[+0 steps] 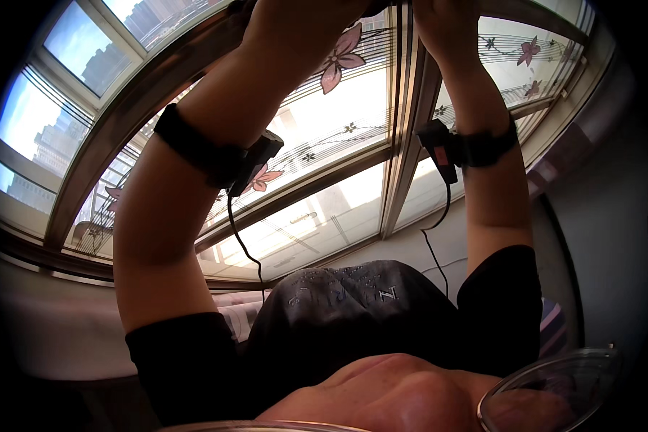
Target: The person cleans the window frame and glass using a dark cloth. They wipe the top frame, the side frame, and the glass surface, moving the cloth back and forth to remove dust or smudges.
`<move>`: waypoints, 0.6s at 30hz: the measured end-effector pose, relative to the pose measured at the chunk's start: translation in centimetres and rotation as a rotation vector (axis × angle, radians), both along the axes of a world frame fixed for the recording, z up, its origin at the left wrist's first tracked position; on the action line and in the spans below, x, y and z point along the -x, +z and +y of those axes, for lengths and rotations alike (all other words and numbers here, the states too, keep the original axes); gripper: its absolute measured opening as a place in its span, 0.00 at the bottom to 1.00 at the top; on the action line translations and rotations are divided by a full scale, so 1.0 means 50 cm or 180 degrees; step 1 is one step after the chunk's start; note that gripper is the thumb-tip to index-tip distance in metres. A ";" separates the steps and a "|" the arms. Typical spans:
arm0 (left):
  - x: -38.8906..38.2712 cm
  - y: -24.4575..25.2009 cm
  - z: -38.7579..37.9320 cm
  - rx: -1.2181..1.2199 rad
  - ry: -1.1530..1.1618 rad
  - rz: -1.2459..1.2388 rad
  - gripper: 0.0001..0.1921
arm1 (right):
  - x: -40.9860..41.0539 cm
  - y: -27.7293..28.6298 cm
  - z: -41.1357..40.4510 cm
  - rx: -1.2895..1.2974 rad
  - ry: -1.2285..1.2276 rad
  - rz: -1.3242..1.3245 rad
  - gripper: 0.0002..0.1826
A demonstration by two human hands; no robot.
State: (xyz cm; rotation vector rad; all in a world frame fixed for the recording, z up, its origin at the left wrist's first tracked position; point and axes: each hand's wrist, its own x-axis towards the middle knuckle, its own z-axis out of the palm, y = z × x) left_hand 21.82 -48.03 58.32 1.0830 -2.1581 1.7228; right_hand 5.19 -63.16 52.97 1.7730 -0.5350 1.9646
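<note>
Both of my arms reach up to the top rim of the picture. My left hand [324,13] is cut off there, near a dark object [379,7] too little shown to name. Only the back part of my right hand [446,21] is in view, close to the brown window frame post [405,102]. The fingers of both hands are out of sight, so any grip is hidden. Behind the arms is a window of glass panes [351,102] with pink flower and black line patterns.
Black straps hold a wired module on my left forearm [256,159] and another wired module [437,148] on my right. Their thin cables hang down. City buildings [59,135] show through the outer window at left. An eyeglass lens [545,389] is at lower right.
</note>
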 end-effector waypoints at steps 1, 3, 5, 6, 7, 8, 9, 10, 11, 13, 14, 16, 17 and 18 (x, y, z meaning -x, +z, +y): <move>-0.005 0.003 0.008 -0.0010 0.0042 -0.0022 0.15 | -0.001 -0.002 -0.001 -0.0011 -0.0037 -0.0017 0.31; -0.016 0.006 0.021 -0.0028 0.0140 -0.0056 0.14 | -0.006 -0.005 0.001 -0.0029 -0.0095 -0.0042 0.32; -0.023 0.010 0.034 -0.0233 0.0167 0.0107 0.14 | -0.008 -0.008 -0.002 -0.0014 -0.0047 -0.0061 0.32; -0.023 0.016 0.040 -0.0317 0.0176 0.0184 0.14 | -0.007 -0.005 -0.004 0.0012 -0.0026 -0.0075 0.31; -0.020 0.022 0.050 -0.0396 0.0175 0.0430 0.14 | -0.002 -0.002 -0.005 0.0035 0.0114 -0.0030 0.31; -0.014 0.026 0.065 -0.0474 0.0173 0.0676 0.14 | 0.006 0.000 -0.005 0.0059 0.0255 0.0015 0.30; -0.013 0.029 0.076 -0.0551 0.0174 0.0918 0.14 | 0.007 0.004 -0.001 0.0083 0.0399 0.0056 0.30; -0.016 0.029 0.081 -0.0381 0.0083 0.0754 0.14 | 0.006 0.006 0.005 0.0173 0.0175 -0.0069 0.28; -0.021 0.027 0.085 -0.0213 -0.0007 0.0588 0.14 | 0.004 0.007 0.014 0.0261 -0.0048 -0.0195 0.27; -0.031 0.019 0.093 -0.0112 0.0057 0.0416 0.14 | -0.006 0.011 0.036 0.0450 -0.0053 -0.0312 0.24; -0.036 0.015 0.097 -0.0176 0.0204 0.0401 0.14 | -0.014 0.019 0.048 0.0556 0.0158 -0.0311 0.22; -0.041 0.010 0.100 -0.0368 0.0313 0.0453 0.14 | -0.034 0.031 0.085 0.0458 0.0896 -0.0051 0.16; -0.046 0.007 0.102 -0.0307 0.0291 0.0450 0.15 | -0.044 0.031 0.118 0.0265 0.0940 0.0199 0.16; -0.045 0.005 0.097 -0.0252 0.0208 0.0438 0.15 | -0.060 0.029 0.116 0.0192 0.1122 0.0213 0.16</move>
